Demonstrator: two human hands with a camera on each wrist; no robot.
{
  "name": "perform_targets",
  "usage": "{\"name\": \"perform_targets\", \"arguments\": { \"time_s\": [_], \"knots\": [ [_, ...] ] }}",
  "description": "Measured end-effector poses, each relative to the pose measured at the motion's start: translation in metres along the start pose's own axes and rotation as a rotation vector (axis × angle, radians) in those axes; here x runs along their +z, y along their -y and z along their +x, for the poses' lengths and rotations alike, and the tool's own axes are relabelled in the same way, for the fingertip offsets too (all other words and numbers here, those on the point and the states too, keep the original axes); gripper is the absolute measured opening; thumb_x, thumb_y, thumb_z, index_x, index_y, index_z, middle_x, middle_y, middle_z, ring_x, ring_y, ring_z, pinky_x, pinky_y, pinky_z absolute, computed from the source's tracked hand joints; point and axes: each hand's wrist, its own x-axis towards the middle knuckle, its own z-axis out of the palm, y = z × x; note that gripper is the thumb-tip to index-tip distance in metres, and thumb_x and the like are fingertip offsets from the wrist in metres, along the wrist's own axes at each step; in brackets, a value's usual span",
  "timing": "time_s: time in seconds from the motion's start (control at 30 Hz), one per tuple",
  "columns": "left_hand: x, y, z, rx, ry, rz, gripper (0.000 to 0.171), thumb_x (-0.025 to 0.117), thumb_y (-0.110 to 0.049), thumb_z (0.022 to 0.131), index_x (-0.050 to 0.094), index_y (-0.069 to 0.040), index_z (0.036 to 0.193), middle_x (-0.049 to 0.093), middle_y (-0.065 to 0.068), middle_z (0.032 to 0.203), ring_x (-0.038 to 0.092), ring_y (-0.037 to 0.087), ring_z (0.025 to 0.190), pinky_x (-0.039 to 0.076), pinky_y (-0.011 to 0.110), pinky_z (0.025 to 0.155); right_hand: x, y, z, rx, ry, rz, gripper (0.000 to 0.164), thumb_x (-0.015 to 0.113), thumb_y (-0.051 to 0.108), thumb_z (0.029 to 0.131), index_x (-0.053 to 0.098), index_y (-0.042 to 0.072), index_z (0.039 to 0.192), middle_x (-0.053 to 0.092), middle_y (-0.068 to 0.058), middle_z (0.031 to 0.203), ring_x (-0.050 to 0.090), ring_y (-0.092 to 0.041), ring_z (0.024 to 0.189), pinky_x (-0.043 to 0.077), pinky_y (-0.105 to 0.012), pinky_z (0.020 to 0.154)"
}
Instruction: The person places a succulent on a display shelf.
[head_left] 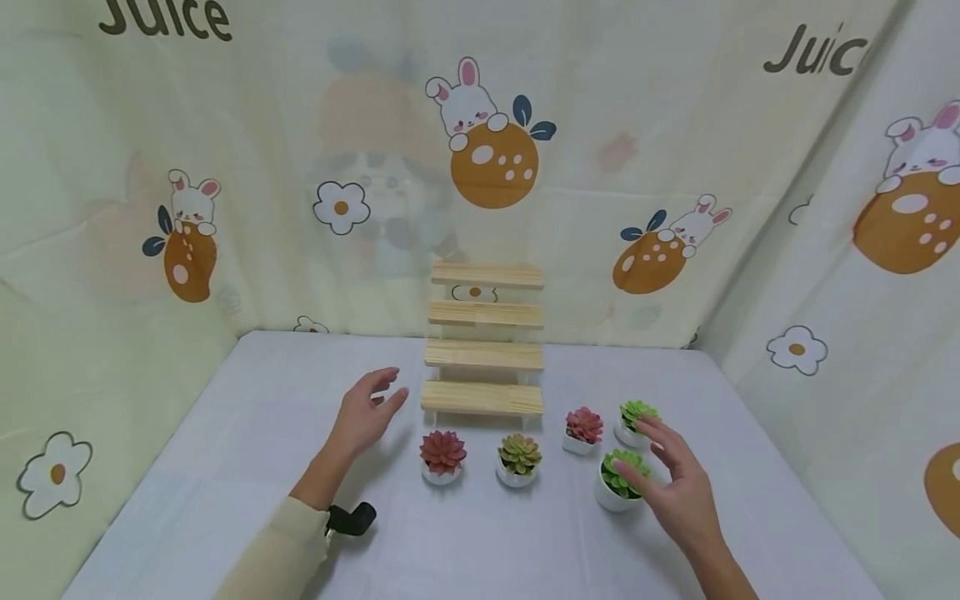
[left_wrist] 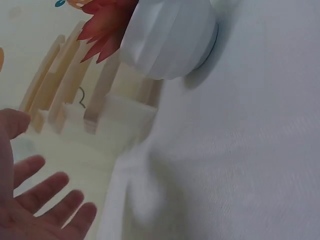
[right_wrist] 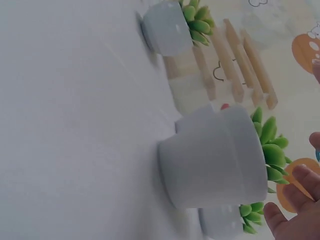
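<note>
My left hand (head_left: 364, 418) hovers left of the wooden tiered rack (head_left: 483, 354), fingers spread and holding nothing. The red succulent in a round white pot (head_left: 442, 457) is the plant closest to it, and the left wrist view shows that ribbed pot (left_wrist: 170, 37) large. On the right, my right hand (head_left: 681, 492) is over the green succulents with its fingers apart and nothing gripped. In the head view its thumb overlaps the front green succulent (head_left: 617, 487), while its fingertips overlap the rear green succulent (head_left: 633, 417). The front plant's white pot (right_wrist: 215, 157) stands upright on the table.
A yellow-green succulent (head_left: 519, 458) stands in front of the rack, and a pinkish-red one (head_left: 582, 429) in a squarish pot stands to its right. A white cloth covers the table (head_left: 465, 542). Printed curtains (head_left: 585, 100) hang behind and at both sides.
</note>
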Motion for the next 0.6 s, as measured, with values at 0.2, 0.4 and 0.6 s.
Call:
{"name": "perform_targets", "arguments": {
  "time_s": [0.2, 0.4, 0.6],
  "knots": [
    [0.01, 0.005, 0.007, -0.085, 0.101, -0.076, 0.049, 0.065, -0.03, 0.102, 0.055, -0.008, 0.145, 0.061, 0.015, 0.142, 0.062, 0.031, 0.127, 0.057, 0.046, 0.101, 0.006, 0.002, -0.012, 0.069, 0.008, 0.019, 0.07, 0.088, 0.025, 0.082, 0.057, 0.02, 0.144, 0.049, -0.008, 0.153, 0.033, 0.02, 0.133, 0.034, 0.002, 0.1],
    [0.019, 0.007, 0.011, -0.152, 0.16, -0.222, 0.051, 0.066, -0.021, 0.101, 0.053, -0.003, 0.147, 0.064, 0.018, 0.136, 0.068, 0.028, 0.116, 0.062, 0.036, 0.093, 0.009, 0.004, -0.021, 0.262, 0.019, 0.053, 0.085, 0.089, 0.033, 0.08, 0.047, 0.021, 0.153, 0.045, -0.003, 0.158, 0.034, 0.002, 0.144, 0.043, -0.03, 0.117],
    [0.024, 0.009, 0.018, -0.173, 0.197, -0.343, 0.052, 0.068, -0.016, 0.099, 0.053, 0.0, 0.146, 0.066, 0.021, 0.13, 0.073, 0.024, 0.106, 0.062, 0.037, 0.092, 0.011, 0.001, -0.023, 0.416, 0.027, 0.148, 0.097, 0.089, 0.034, 0.08, 0.035, 0.016, 0.159, 0.039, -0.005, 0.163, 0.035, -0.022, 0.15, 0.041, -0.022, 0.116]
  ]
}}
